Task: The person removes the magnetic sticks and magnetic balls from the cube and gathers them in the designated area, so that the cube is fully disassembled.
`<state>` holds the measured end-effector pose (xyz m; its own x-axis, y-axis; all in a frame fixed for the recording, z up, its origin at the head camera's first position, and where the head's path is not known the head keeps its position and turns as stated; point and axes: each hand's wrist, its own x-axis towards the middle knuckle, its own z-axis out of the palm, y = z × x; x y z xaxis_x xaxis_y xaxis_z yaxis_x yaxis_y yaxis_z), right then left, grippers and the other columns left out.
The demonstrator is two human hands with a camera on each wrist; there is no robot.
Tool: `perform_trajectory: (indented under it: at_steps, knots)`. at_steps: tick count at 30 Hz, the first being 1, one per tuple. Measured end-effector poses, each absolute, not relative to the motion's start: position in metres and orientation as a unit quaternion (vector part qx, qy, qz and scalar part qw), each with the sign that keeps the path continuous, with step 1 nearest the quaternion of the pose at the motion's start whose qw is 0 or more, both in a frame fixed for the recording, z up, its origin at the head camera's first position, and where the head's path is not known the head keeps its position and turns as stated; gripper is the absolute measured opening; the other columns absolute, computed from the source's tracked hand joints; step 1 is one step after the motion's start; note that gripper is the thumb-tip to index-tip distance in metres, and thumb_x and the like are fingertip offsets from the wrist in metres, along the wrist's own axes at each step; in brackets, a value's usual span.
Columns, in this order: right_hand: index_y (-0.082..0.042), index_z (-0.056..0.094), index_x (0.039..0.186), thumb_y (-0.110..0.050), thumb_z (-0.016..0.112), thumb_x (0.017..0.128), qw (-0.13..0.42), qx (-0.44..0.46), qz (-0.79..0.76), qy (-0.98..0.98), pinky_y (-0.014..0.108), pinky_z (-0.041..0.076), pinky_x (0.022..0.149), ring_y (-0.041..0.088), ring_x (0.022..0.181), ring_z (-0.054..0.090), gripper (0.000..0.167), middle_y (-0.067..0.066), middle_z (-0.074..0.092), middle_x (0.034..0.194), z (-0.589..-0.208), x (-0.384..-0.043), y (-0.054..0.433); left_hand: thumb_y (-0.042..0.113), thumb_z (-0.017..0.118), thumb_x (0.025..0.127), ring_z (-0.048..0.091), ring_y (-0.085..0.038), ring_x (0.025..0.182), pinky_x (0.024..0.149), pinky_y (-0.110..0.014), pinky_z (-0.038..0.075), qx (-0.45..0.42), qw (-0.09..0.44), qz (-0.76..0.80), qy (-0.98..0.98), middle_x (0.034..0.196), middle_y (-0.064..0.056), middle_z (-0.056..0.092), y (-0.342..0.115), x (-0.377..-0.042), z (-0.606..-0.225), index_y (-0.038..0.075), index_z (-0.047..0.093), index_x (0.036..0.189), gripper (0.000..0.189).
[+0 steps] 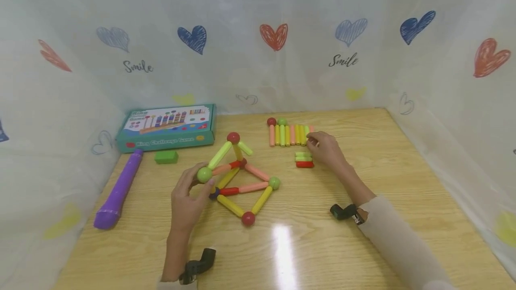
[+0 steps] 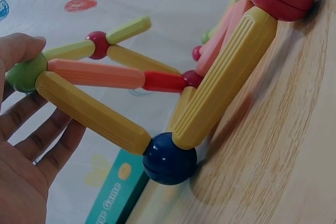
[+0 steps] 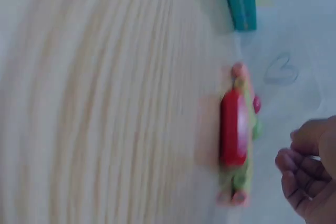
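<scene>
My left hand (image 1: pixel 187 205) holds a green ball (image 1: pixel 204 174) at the left corner of a frame of magnetic sticks and balls; in the left wrist view thumb and fingers pinch that ball. Yellow, pink, red and light green sticks join at the balls. A red ball (image 1: pixel 233 138) tops the frame, and a light green stick (image 1: pixel 245 148) sticks out from it with one end free. The dark blue ball (image 2: pixel 169 160) is at a lower corner. Over the right end of a row of sticks (image 1: pixel 287 135) is my right hand (image 1: pixel 328 150), fingers bent, nothing seen between them.
Two light green sticks and a red stick (image 1: pixel 304 164) lie just below the row. A red ball (image 1: pixel 272 121) and a green ball (image 1: pixel 282 121) sit behind it. At the left are a teal game box (image 1: pixel 167 140), a green block (image 1: pixel 166 157) and a purple microphone (image 1: pixel 121 187).
</scene>
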<state>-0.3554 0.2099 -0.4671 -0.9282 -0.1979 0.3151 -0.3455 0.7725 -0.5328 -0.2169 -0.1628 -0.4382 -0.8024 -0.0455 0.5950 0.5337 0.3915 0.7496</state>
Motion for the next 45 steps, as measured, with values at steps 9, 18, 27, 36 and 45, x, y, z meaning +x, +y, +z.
perform_trajectory:
  at_steps: [9, 18, 27, 36, 45]
  knots:
    - [0.000, 0.065, 0.124, -0.014, 0.072, 0.094, 0.134, 0.322, 0.387, -0.854, 0.035, 0.055, 0.082, 0.021, 0.093, 0.066, 0.034, 0.013, 0.069, 0.108, -0.455, -0.333, 0.132, -0.014, 0.071, 0.084, 0.057, -0.003, 0.107, 0.092, -0.018, 0.048, -0.154, 0.269, -0.539, -0.783, 0.119, -0.021, 0.063, -0.165, -0.217, -0.439, -0.009, 0.060, 0.127, 0.044]
    - [0.001, 0.060, 0.127, -0.013, 0.073, 0.093, 0.103, 0.342, 0.435, -0.827, 0.033, 0.055, 0.087, 0.020, 0.096, 0.068, 0.039, 0.009, 0.070, 0.110, -0.454, -0.331, 0.084, -0.012, 0.071, 0.085, 0.057, -0.001, 0.108, 0.093, -0.018, 0.047, -0.151, 0.263, -0.541, -0.784, 0.119, -0.019, 0.063, -0.162, -0.215, -0.439, -0.008, 0.060, 0.128, 0.044]
    - [-0.002, 0.071, 0.113, -0.005, 0.074, 0.090, 0.178, 0.353, 0.413, -0.821, 0.036, 0.058, 0.076, 0.021, 0.089, 0.066, 0.024, 0.008, 0.068, 0.103, -0.454, -0.333, 0.083, -0.012, 0.072, 0.085, 0.056, -0.002, 0.104, 0.092, -0.017, 0.047, -0.152, 0.265, -0.533, -0.789, 0.118, -0.019, 0.063, -0.162, -0.216, -0.439, -0.007, 0.060, 0.127, 0.044]
    - [-0.003, 0.075, 0.108, -0.004, 0.077, 0.087, 0.196, 0.364, 0.387, -0.824, 0.042, 0.058, 0.075, 0.018, 0.089, 0.067, 0.020, 0.007, 0.069, 0.104, -0.446, -0.329, 0.107, -0.014, 0.072, 0.083, 0.057, -0.003, 0.105, 0.091, -0.017, 0.047, -0.161, 0.275, -0.529, -0.786, 0.117, -0.020, 0.063, -0.162, -0.216, -0.438, -0.009, 0.060, 0.126, 0.045]
    - [-0.006, 0.075, 0.111, -0.005, 0.078, 0.087, 0.196, 0.346, 0.378, -0.836, 0.035, 0.057, 0.074, 0.017, 0.090, 0.067, 0.025, 0.004, 0.071, 0.105, -0.449, -0.316, 0.142, -0.013, 0.072, 0.084, 0.057, -0.003, 0.105, 0.092, -0.017, 0.046, -0.158, 0.275, -0.527, -0.788, 0.117, -0.019, 0.063, -0.162, -0.215, -0.439, -0.008, 0.060, 0.127, 0.045]
